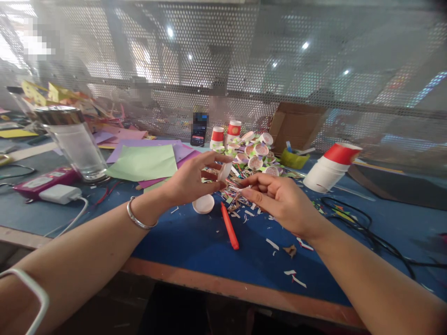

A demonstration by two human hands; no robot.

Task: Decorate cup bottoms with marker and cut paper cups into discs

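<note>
My left hand is raised over the blue table and pinches a small white tube-like piece between thumb and fingers. My right hand is closed opposite it, fingertips pinched near a thin paper scrap; what it holds is too small to name. Below the hands lie a white round lid and an orange pen-like stick. Paper scraps are scattered around them.
A pile of decorated paper-cup pieces and red-and-white cups lie behind. Coloured paper sheets, a glass jar, a phone, a charger, a cardboard box and black cables surround the hands.
</note>
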